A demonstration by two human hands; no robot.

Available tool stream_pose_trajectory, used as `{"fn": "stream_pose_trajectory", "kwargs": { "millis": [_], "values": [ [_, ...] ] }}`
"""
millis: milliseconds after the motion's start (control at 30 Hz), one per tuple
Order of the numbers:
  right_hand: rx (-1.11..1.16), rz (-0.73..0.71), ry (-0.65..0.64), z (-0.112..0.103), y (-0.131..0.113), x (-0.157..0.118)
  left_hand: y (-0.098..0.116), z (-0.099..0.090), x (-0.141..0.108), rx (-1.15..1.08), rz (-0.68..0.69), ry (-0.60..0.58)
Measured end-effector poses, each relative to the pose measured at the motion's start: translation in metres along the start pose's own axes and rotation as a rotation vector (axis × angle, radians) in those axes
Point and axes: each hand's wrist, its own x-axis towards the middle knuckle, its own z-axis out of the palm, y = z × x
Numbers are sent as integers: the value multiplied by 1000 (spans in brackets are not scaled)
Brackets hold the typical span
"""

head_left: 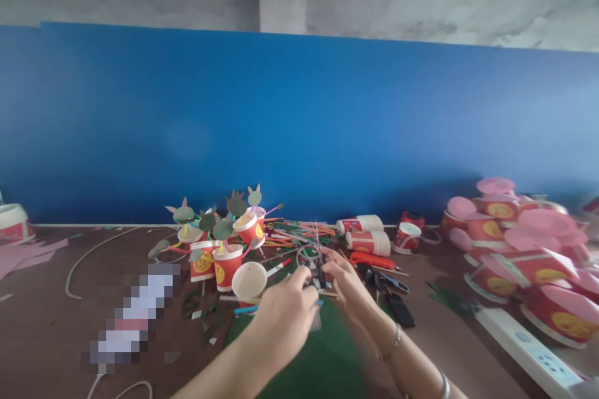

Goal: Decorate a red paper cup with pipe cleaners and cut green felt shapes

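My left hand [289,299] is closed, its fingers curled over the front of the green mat [304,361]. A thin blue stick [246,310] shows on both sides of it; I cannot tell whether it is in the palm or under the hand. My right hand [345,279] has its fingers closed round the dark handles of a pair of scissors [321,269], whose blades point away toward the blue panel. Close to my left hand stands an open paper cup [249,280]. A red-and-white marker [279,267] lies behind it.
Red paper cups [228,267] with grey-green animal heads stand left. Coloured thin sticks [294,234] lie behind. Stacked cups [369,243], an orange-red tool [372,260] and a black key fob [400,310] lie right, with a power strip [528,349] and pink-trimmed cups [556,315] beyond. The blue panel [299,131] bounds the back.
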Motion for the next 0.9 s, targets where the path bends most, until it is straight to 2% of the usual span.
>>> {"fn": "stream_pose_trajectory", "kwargs": {
  "millis": [67,133,267,333,400,500,600,767,900],
  "values": [
    [69,125,0,-5,-5,3,-16,-11,2,-118,-41,38],
    [102,185,-58,-10,-12,5,-31,-20,3,-188,-72,54],
    [123,166,-296,-25,-26,7,-49,-30,3,-307,-165,-45],
    [68,181,-456,-35,-33,5,-53,-34,2,-348,-216,-98],
    [3,201,-620,-43,-38,3,-54,-38,2,-394,-234,-104],
    [-46,174,-740,-53,-42,1,-54,-42,3,-439,-214,-65],
    [-184,106,-769,-57,-39,3,-56,-42,5,-464,-198,-36],
    [-520,114,-674,-60,-31,6,-60,-33,8,-464,-190,68],
    [-638,50,-622,-56,-41,0,-63,-25,9,-442,-173,91]
  ]
}}
